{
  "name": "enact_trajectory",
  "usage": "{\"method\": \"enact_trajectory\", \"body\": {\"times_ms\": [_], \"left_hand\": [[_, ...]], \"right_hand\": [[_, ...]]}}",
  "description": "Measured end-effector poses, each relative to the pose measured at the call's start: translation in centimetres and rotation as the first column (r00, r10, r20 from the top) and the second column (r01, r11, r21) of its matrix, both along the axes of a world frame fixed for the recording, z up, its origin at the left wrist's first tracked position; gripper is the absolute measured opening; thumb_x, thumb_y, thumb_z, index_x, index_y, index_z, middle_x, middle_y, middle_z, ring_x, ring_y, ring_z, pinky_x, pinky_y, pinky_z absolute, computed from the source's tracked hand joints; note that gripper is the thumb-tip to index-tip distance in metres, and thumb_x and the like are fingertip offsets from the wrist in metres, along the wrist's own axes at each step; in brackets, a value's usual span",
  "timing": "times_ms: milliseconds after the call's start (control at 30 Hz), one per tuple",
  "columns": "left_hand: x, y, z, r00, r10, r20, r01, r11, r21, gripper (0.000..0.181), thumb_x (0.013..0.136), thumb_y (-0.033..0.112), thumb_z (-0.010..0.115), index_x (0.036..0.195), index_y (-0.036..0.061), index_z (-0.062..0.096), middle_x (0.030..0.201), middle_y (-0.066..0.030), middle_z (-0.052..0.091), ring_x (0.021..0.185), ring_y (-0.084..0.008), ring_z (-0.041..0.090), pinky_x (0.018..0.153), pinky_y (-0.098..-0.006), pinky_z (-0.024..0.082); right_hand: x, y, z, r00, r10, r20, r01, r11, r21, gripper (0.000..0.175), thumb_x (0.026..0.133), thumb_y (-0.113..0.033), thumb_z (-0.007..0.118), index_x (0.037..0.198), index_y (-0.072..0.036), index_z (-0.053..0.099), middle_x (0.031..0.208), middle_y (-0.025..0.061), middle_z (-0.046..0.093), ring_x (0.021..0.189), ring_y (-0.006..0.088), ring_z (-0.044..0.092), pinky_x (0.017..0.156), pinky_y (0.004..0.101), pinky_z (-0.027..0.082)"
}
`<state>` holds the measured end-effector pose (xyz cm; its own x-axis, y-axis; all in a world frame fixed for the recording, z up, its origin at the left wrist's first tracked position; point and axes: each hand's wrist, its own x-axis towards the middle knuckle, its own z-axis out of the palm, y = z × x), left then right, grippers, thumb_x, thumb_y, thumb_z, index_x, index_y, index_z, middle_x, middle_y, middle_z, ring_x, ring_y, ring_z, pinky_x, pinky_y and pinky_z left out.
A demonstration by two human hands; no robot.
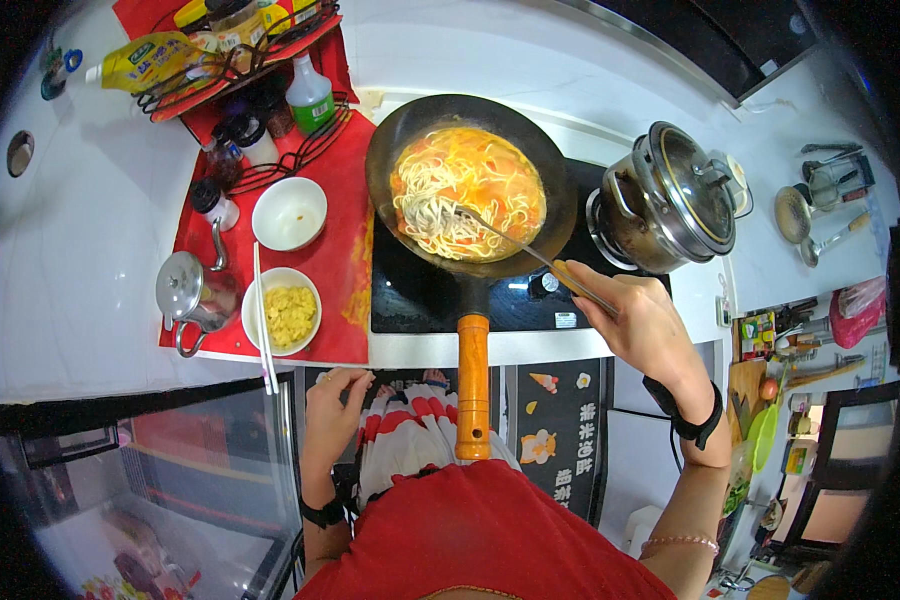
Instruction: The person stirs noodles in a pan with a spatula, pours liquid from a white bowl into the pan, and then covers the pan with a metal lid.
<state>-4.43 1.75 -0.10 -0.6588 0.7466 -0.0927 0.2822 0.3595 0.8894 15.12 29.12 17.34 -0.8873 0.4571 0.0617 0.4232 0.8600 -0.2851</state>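
My right hand [637, 319] grips the handle of a metal cooking utensil [514, 238], whose far end is hidden among noodles [431, 195] in orange-yellow broth. They lie in a dark wok [382, 161] on the black cooktop [420, 300]. The wok's wooden handle [473, 375] points towards my body, with neither hand on it. My left hand [337, 405] hovers just off the counter's front edge, fingers loosely curled and nothing seen between them. Near it, a white bowl [251, 330] holds cooked egg, and a pair of white chopsticks [263, 330] rests across that bowl's left side.
A lidded steel pot [641, 217] stands right of the wok. On the red mat [345, 247] are a white bowl [289, 214] and a small shaker [214, 204]; a steel oil pot [199, 292] stands at its left edge. A wire rack [240, 64] holds condiments behind.
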Motion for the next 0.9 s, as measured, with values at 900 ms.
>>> {"method": "enact_trajectory", "body": {"times_ms": [900], "left_hand": [[0.5,1.3,0.6,0.999,-0.046,-0.025,0.047,0.999,0.021,0.013,0.089,0.008,0.061,0.092,-0.0037,0.066,0.086,-0.0172,0.066,0.08,-0.0313,0.065,0.073,-0.0352,0.049]], "right_hand": [[4.0,5.3,-0.9,0.837,-0.466,0.285,0.538,0.609,-0.583,0.033,0.1,-0.026,0.05,0.126,-0.009,0.062,0.062,-0.0032,0.051,0.047,0.0034,0.047,0.038,0.0185,0.036]]}}
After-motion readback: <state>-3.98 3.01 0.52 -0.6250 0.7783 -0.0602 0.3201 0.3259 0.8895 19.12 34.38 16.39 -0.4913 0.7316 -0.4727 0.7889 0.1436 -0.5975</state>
